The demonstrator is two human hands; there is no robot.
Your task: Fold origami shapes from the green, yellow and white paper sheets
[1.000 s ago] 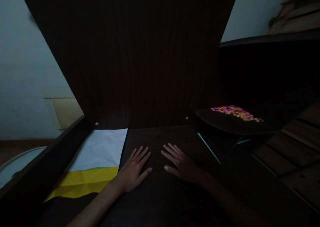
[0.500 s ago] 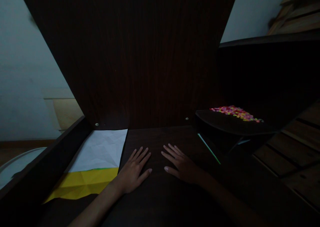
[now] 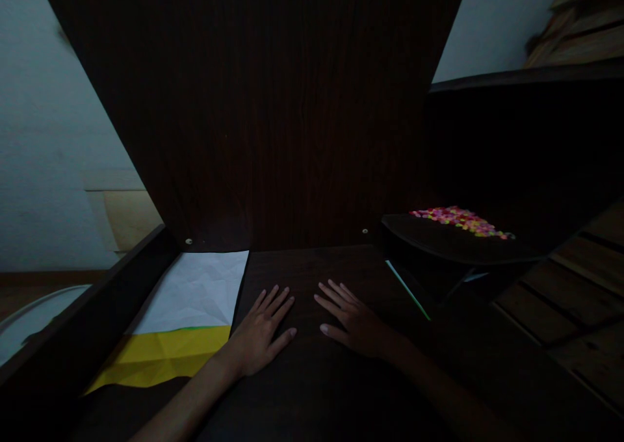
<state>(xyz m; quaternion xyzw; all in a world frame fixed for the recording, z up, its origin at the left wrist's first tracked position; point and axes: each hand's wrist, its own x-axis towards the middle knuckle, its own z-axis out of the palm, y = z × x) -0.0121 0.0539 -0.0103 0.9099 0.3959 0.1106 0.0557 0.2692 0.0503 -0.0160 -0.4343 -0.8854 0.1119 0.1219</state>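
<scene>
My left hand (image 3: 260,335) lies flat on the dark wooden desk (image 3: 302,390), fingers spread and holding nothing. Just left of it are a creased white sheet of paper (image 3: 195,289) and, nearer to me, a creased yellow sheet of paper (image 3: 166,354) with a thin green edge showing where the two meet. My left forearm passes over the yellow sheet's right corner. Palm down on the same desk, my right hand (image 3: 351,322) has its fingers apart with nothing in them. To its right lies a thin green and white strip (image 3: 408,290).
A dark upright panel (image 3: 302,117) rises behind the desk. On a curved shelf (image 3: 439,247) at the right sits a heap of small pink, red and yellow pieces (image 3: 463,221). A raised side board (image 3: 97,299) borders the desk on the left. Wooden slats (image 3: 585,286) stand far right.
</scene>
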